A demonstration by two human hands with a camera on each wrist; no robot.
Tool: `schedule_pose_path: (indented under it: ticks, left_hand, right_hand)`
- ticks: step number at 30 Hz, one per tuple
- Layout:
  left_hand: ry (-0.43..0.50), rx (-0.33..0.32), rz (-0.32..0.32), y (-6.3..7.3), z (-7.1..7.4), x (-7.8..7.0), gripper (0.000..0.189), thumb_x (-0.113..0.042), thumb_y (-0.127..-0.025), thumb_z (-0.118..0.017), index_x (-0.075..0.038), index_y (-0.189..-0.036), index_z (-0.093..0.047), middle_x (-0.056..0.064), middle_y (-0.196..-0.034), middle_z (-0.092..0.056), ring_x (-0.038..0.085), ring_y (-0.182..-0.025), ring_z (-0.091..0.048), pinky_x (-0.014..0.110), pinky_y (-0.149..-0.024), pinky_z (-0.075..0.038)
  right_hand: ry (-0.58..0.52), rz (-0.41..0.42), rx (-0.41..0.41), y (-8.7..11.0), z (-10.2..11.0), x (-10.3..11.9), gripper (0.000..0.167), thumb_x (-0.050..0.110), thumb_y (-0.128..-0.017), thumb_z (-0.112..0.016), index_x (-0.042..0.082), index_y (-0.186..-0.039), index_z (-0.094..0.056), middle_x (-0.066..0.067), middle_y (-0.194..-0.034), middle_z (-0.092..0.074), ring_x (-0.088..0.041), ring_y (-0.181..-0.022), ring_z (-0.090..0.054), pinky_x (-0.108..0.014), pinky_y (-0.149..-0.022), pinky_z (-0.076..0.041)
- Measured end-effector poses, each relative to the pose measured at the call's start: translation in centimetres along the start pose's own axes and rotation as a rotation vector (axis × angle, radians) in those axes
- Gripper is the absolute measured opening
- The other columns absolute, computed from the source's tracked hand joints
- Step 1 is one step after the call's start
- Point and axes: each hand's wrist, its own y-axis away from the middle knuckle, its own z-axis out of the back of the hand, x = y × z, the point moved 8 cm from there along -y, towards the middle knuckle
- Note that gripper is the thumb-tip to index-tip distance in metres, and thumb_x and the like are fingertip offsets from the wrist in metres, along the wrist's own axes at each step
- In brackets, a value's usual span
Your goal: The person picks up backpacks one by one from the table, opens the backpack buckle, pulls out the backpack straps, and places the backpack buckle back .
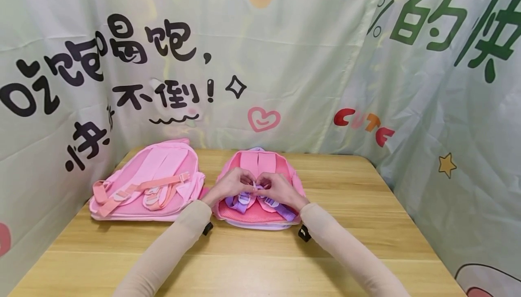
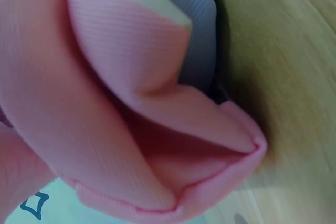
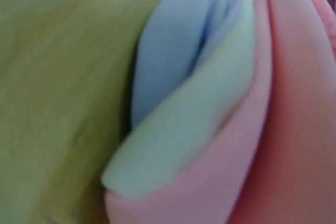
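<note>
A pink backpack (image 1: 252, 213) lies back side up on the wooden table, its shoulder straps (image 1: 249, 159) facing up and purple webbing (image 1: 286, 212) with white buckles on its lower part. Over the middle of the backpack, my left hand (image 1: 235, 183) and right hand (image 1: 281, 189) meet with bent fingers, both pinching a small white piece (image 1: 254, 185) between the straps. My fingers partly hide it, so I cannot tell its exact kind. Up close, the left wrist view has folded pink fabric (image 2: 142, 45); the right wrist view has a pale green and pink side (image 3: 189, 129).
To the left lies a second, lighter pink backpack (image 1: 163, 161) with peach webbing (image 1: 130, 190), also back side up. The wooden table (image 1: 346, 188) runs back to a printed cloth curtain (image 1: 301, 75) standing around three sides.
</note>
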Motion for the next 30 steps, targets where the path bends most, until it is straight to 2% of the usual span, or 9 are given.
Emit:
schedule_pose_path:
  ticks: [4, 11, 16, 22, 27, 30]
  left_hand:
    - [0.01, -0.006, 0.006, -0.1, 0.0, 0.2, 0.015, -0.017, -0.082, -0.08, -0.012, -0.094, -0.074, 0.0, -0.087, -0.074, 0.01, -0.08, -0.066, 0.028, -0.078, -0.052]
    - [-0.065, 0.035, 0.013, -0.3, -0.4, 0.4, 0.017, -0.028, -0.084, -0.078, -0.015, -0.094, -0.074, -0.004, -0.088, -0.073, 0.009, -0.08, -0.062, 0.028, -0.078, -0.05]
    - [0.003, 0.047, 0.042, -0.3, -0.4, 0.4, 0.012, -0.02, -0.086, -0.076, -0.01, -0.092, -0.074, -0.001, -0.086, -0.072, 0.01, -0.077, -0.06, 0.027, -0.073, -0.048]
    - [0.013, 0.063, 0.057, -0.4, -0.6, 0.6, 0.009, -0.019, -0.09, -0.071, -0.01, -0.088, -0.071, 0.002, -0.081, -0.067, 0.011, -0.072, -0.055, 0.025, -0.065, -0.045]
    - [0.081, 0.066, 0.075, -0.4, -0.8, 1.0, 0.009, -0.013, -0.093, -0.066, -0.006, -0.088, -0.068, 0.004, -0.079, -0.064, 0.013, -0.072, -0.055, 0.025, -0.066, -0.045]
    - [0.118, 0.066, 0.084, -0.5, -0.8, 1.2, 0.006, -0.008, -0.093, -0.063, -0.004, -0.092, -0.067, 0.004, -0.079, -0.064, 0.013, -0.072, -0.056, 0.025, -0.067, -0.046]
  right_hand:
    - [-0.029, -0.021, -0.018, 0.0, -0.1, -0.3, 0.016, 0.023, -0.082, -0.08, 0.019, -0.09, -0.067, 0.005, -0.089, -0.073, -0.006, -0.085, -0.067, -0.027, -0.081, -0.054]
    - [-0.058, -0.037, -0.023, 0.0, 0.2, -0.7, 0.017, 0.022, -0.083, -0.079, 0.018, -0.095, -0.067, 0.003, -0.093, -0.073, -0.011, -0.091, -0.068, -0.032, -0.086, -0.054]
    - [-0.09, -0.062, -0.025, 0.2, 0.6, -1.0, 0.017, 0.017, -0.082, -0.08, 0.016, -0.094, -0.068, 0.001, -0.095, -0.073, -0.017, -0.095, -0.069, -0.036, -0.09, -0.054]
    - [-0.102, -0.047, -0.004, 0.2, 0.7, -0.9, 0.018, 0.014, -0.082, -0.079, 0.015, -0.096, -0.067, 0.0, -0.097, -0.074, -0.016, -0.096, -0.069, -0.036, -0.09, -0.054]
    - [-0.098, -0.046, 0.002, 0.1, 0.9, -1.0, 0.019, 0.014, -0.083, -0.078, 0.015, -0.098, -0.067, 0.0, -0.097, -0.073, -0.014, -0.095, -0.068, -0.033, -0.089, -0.053]
    - [-0.101, -0.049, 0.006, 0.1, 0.9, -1.1, 0.024, 0.015, -0.084, -0.078, 0.014, -0.105, -0.067, -0.001, -0.1, -0.073, -0.015, -0.097, -0.068, -0.033, -0.089, -0.053]
